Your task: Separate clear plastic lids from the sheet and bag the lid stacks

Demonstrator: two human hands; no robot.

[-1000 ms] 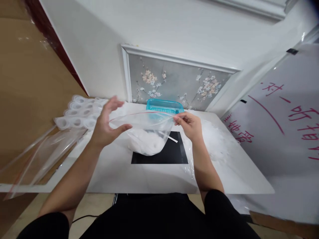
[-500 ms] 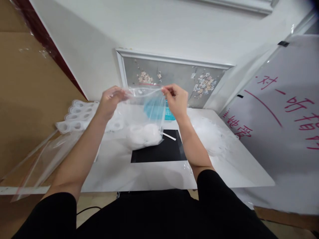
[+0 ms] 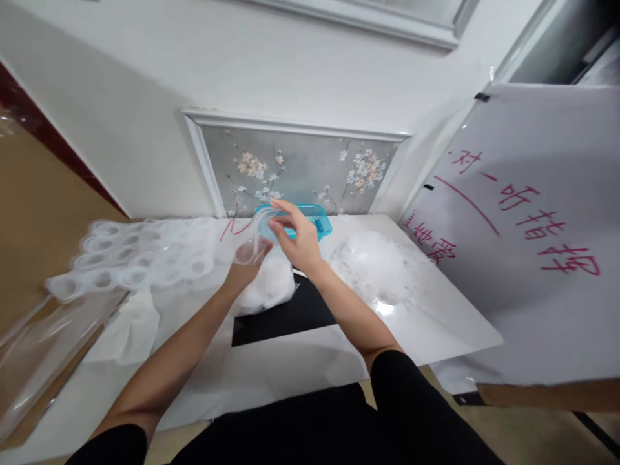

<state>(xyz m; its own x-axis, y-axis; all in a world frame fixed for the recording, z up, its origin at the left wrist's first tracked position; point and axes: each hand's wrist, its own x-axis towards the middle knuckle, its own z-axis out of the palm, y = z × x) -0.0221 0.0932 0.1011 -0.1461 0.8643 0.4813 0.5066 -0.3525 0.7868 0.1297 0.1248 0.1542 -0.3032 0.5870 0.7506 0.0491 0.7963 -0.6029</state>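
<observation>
My left hand [image 3: 250,255] is closed around the gathered upper part of a clear zip bag [image 3: 266,287], and the plastic partly covers its fingers. White round items fill the bag's bottom, which rests on the white table over a black sheet [image 3: 285,320]. Just right of the bag's top, my right hand [image 3: 301,240] has thumb and forefinger apart, near the loose plastic. A red strip of the bag's edge shows at the left. Behind the hands stands a blue translucent basket [image 3: 323,223], partly hidden.
Rows of white ring-shaped rolls [image 3: 140,255] lie at the left, with a crumpled white sheet [image 3: 128,329] and clear plastic bags [image 3: 53,355] in front. A heap of thin white translucent pieces [image 3: 372,265] is on the right. A whiteboard [image 3: 523,310] stands beside the table [image 3: 436,329].
Both hands have come lower and closer together. The bag's mouth, earlier stretched between them, is now bunched in the left hand, and the right hand's fingers have parted. The view has shifted right.
</observation>
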